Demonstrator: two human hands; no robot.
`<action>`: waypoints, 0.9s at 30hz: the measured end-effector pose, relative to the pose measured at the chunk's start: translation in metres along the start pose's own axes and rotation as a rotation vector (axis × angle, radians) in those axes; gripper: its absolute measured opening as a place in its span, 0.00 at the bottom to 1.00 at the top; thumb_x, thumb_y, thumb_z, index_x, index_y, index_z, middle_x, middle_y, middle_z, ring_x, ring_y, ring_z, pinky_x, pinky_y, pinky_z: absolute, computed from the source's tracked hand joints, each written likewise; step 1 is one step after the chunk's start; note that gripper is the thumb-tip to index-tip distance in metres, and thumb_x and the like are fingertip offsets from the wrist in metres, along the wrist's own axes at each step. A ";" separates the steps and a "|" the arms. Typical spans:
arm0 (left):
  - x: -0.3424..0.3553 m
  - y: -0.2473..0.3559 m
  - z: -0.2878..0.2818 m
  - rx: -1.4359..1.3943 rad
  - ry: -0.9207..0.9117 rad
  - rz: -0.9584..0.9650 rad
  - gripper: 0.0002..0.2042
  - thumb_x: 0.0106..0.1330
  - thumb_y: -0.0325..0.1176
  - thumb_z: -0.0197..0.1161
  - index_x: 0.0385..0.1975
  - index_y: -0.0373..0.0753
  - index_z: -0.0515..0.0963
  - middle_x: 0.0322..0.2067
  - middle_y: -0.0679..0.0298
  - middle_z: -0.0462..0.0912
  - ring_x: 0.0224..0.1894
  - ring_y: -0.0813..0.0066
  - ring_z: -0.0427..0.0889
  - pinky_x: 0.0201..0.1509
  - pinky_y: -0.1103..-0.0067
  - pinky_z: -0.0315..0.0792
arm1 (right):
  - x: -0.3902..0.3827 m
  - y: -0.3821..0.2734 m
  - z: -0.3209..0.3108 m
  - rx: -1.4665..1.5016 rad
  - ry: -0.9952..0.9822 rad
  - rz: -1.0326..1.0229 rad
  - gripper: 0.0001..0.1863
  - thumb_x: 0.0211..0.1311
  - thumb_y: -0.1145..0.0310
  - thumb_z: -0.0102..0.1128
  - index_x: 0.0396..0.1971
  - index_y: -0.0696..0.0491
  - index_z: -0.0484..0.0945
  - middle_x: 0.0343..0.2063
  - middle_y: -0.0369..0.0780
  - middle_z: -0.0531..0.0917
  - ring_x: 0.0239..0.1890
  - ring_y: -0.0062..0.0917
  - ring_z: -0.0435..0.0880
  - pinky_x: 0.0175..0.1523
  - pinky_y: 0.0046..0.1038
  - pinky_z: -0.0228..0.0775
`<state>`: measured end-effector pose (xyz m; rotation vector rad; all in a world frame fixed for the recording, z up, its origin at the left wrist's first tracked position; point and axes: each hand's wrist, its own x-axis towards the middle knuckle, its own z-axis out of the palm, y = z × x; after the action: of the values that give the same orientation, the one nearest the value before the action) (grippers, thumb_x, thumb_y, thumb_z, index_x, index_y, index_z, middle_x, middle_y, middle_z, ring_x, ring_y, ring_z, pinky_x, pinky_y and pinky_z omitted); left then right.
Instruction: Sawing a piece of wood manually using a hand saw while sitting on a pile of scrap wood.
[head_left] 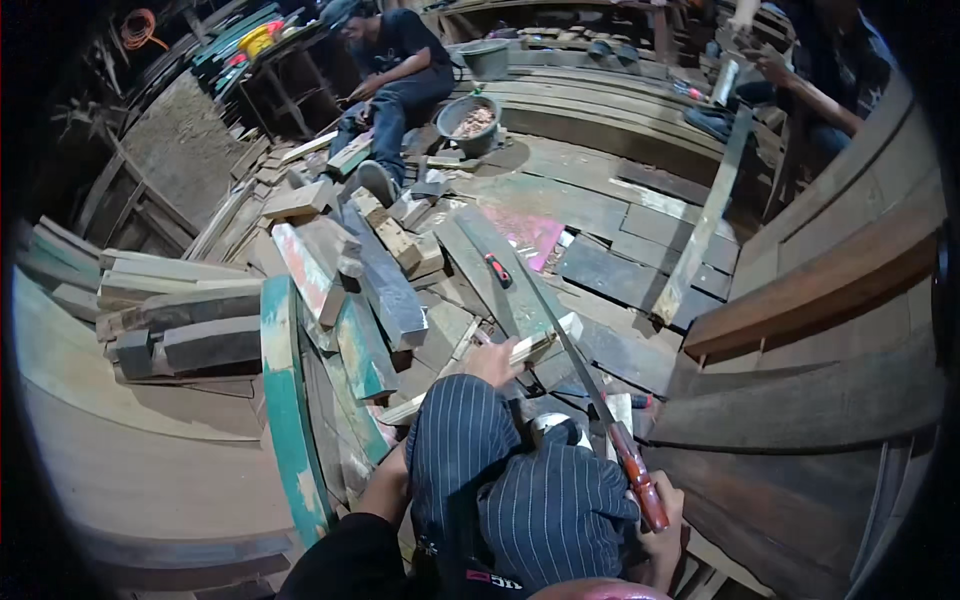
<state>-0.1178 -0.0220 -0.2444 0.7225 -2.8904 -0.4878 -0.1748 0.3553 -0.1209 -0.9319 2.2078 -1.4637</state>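
Observation:
My left hand (490, 362) is closed round a pale strip of wood (535, 347) in front of my left knee. My right hand (664, 520), low beside my right knee, grips the turned red-brown handle of a long machete (598, 395). Its blade slants up and to the left, passing over the far end of the strip; whether it touches the wood I cannot tell. Beyond my left hand lies a grey-green plank (478, 240) with a small red-and-black tool (497, 270) on it.
Stacked wood blocks (380, 275) and a curved green-painted board (284, 390) lie left. A wooden panel (800, 400) flanks my right. Ahead, one person (395, 70) sits near a bucket of wood chips (470, 122); another person (830, 90) works far right.

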 end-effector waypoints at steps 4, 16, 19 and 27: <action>0.004 -0.006 0.006 -0.040 0.013 -0.022 0.25 0.53 0.48 0.66 0.47 0.39 0.73 0.26 0.45 0.80 0.31 0.47 0.81 0.36 0.59 0.74 | 0.004 0.013 0.000 -0.010 0.024 0.008 0.09 0.49 0.72 0.66 0.27 0.55 0.73 0.18 0.42 0.76 0.19 0.33 0.78 0.28 0.29 0.67; -0.004 0.002 -0.004 -0.045 -0.021 -0.048 0.24 0.55 0.50 0.63 0.46 0.40 0.73 0.26 0.45 0.80 0.31 0.46 0.81 0.35 0.58 0.74 | -0.007 0.020 0.009 0.086 0.063 -0.042 0.15 0.52 0.60 0.59 0.27 0.56 0.68 0.16 0.39 0.71 0.18 0.23 0.69 0.27 0.26 0.61; -0.008 -0.006 -0.008 -0.062 0.034 -0.002 0.23 0.55 0.49 0.63 0.45 0.41 0.74 0.27 0.46 0.81 0.31 0.47 0.81 0.36 0.58 0.74 | -0.001 0.021 0.009 0.095 0.029 -0.050 0.16 0.51 0.59 0.60 0.27 0.56 0.68 0.16 0.39 0.71 0.19 0.21 0.70 0.26 0.26 0.61; -0.009 -0.020 0.006 -0.082 -0.009 -0.068 0.28 0.55 0.51 0.64 0.53 0.43 0.71 0.27 0.47 0.81 0.33 0.48 0.82 0.36 0.58 0.75 | -0.001 0.054 0.003 -0.028 -0.016 -0.031 0.13 0.50 0.62 0.54 0.29 0.55 0.68 0.17 0.39 0.69 0.21 0.22 0.67 0.27 0.27 0.60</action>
<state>-0.1020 -0.0323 -0.2566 0.8104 -2.8427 -0.6155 -0.1910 0.3677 -0.1711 -0.9883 2.2174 -1.4367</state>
